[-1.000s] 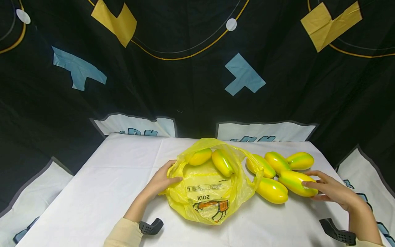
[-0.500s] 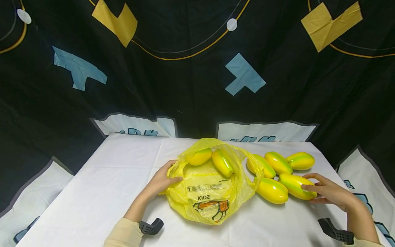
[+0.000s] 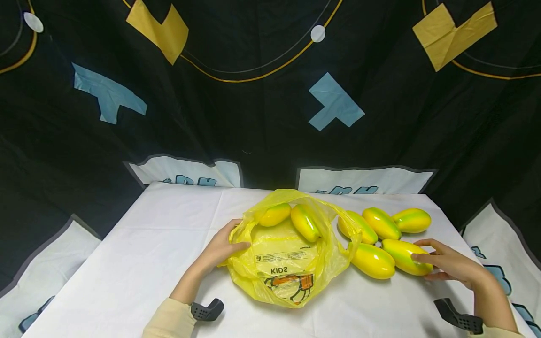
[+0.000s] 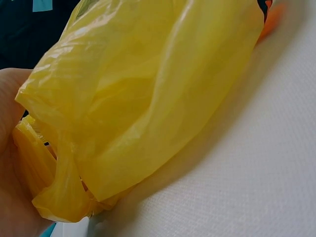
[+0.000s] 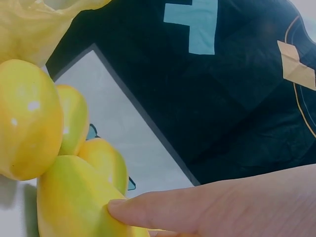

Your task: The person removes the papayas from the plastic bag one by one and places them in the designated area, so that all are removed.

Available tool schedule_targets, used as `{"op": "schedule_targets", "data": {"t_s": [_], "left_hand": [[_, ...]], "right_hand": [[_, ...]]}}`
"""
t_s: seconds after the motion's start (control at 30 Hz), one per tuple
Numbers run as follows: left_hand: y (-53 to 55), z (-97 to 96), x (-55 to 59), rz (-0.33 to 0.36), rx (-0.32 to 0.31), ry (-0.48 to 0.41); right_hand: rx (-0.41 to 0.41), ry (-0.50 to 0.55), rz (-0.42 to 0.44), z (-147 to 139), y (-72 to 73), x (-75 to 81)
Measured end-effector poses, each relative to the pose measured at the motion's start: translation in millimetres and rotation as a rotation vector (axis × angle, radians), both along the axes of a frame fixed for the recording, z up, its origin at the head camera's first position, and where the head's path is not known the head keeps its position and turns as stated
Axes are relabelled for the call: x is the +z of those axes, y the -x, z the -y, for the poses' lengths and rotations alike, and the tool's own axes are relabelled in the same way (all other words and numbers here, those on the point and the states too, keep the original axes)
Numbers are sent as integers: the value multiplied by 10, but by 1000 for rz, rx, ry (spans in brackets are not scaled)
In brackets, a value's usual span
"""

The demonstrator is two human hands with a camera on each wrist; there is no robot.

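A translucent yellow plastic bag [image 3: 291,286] lies with its mouth open, with printing inside. My left hand [image 3: 220,246] grips its left rim, thumb inside the mouth; the left wrist view shows bunched plastic [image 4: 64,197] against the palm. Two glossy yellow-green fruits like mangoes, one on the left [image 3: 274,215] and one on the right [image 3: 305,223], show at the back of the bag. To the right, my right hand [image 3: 452,263] holds the end of another mango [image 3: 403,256], thumb on its near side in the right wrist view, other fingers mostly hidden.
Left of the held fruit lies a mango [image 3: 374,262] beside the bag's right edge. Behind are three more, one partly behind the bag's handle [image 3: 363,227], one in the middle [image 3: 382,223] and one farthest right [image 3: 412,220]. A black curtain [image 3: 262,117] hangs behind the white-covered table [image 3: 139,244].
My right hand and the mango in it have shifted slightly toward the near left. The left hand and the bag stay where they were.
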State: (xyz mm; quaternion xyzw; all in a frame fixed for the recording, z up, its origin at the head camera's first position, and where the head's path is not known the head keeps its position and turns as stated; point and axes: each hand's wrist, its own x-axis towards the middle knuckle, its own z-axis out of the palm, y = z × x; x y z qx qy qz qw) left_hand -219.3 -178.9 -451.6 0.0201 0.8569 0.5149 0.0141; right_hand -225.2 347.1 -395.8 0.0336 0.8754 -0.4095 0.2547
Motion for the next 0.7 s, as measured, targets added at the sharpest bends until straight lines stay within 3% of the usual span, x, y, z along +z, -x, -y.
{"op": "schedule_targets", "data": {"t_s": [0.43, 0.7], "left_hand": [[3, 1, -4, 2, 4, 1], [8, 3, -12, 1, 6, 21]], "right_hand": [[56, -131, -33, 19, 3, 28], [57, -154, -44, 31, -1, 38]]}}
